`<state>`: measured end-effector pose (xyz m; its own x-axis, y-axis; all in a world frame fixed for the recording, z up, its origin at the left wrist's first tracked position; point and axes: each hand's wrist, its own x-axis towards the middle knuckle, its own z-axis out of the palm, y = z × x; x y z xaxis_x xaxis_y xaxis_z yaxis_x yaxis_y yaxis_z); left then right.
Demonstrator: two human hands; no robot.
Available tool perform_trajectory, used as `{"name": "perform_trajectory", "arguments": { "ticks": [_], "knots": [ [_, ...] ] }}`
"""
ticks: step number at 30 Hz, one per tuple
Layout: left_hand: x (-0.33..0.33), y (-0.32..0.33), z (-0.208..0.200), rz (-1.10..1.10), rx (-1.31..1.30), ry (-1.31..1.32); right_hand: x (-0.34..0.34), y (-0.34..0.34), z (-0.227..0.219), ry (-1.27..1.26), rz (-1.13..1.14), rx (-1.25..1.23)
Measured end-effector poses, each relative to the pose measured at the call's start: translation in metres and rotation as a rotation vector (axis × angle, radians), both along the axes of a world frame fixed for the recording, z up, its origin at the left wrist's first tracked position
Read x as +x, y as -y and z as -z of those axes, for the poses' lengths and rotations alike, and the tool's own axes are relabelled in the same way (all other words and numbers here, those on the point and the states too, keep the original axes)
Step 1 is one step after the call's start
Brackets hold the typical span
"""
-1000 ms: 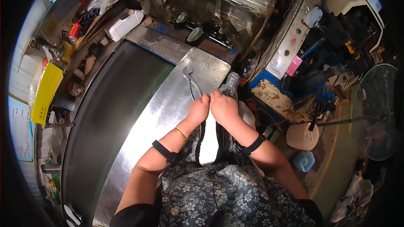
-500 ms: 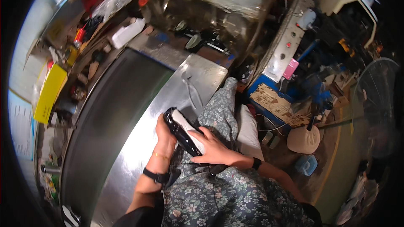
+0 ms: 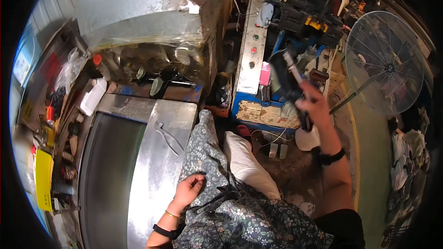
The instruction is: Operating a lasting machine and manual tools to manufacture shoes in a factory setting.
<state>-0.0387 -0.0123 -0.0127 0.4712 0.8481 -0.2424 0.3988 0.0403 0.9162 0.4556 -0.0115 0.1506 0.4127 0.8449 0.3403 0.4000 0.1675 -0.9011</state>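
Observation:
My left hand point(image 3: 188, 191) is closed in a loose curl above the floral apron point(image 3: 258, 223), beside the metal tabletop's edge. Nothing shows between its fingers. On the bare metal tabletop point(image 3: 146, 166) lies a pair of pliers point(image 3: 168, 138), its handles toward me. My right hand point(image 3: 314, 105) is stretched far out to the right, at the blue machine, with bent fingers smeared by motion. A pale, narrow strip point(image 3: 292, 67) juts out past its fingertips against a dark shape. Whether that strip is a tool or part of a larger thing is too blurred to tell.
A dark conveyor belt point(image 3: 110, 166) runs left of the metal top, with a cluttered shelf and a yellow box point(image 3: 44, 180) beyond. The machine's button panel point(image 3: 253, 50) stands ahead. A caged fan point(image 3: 385, 62) is at right, a beige jug point(image 3: 308, 138) on the floor.
The glossy black and white elongated piece is no longer between my hands over my lap. My right hand has swung out to the right. The left has drawn down and curled. The view has turned rightward.

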Motion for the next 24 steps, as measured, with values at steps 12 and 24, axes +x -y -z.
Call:
{"name": "perform_trajectory", "arguments": {
  "ticks": [12,24],
  "knots": [
    [0.017,-0.012,0.022,-0.206,-0.017,-0.032,0.207,-0.083,-0.085,0.544,0.526,-0.169],
    [0.053,-0.03,-0.13,0.427,-0.537,0.606,0.139,-0.081,-0.031,1.148,0.7,-0.401]
  ]
}}
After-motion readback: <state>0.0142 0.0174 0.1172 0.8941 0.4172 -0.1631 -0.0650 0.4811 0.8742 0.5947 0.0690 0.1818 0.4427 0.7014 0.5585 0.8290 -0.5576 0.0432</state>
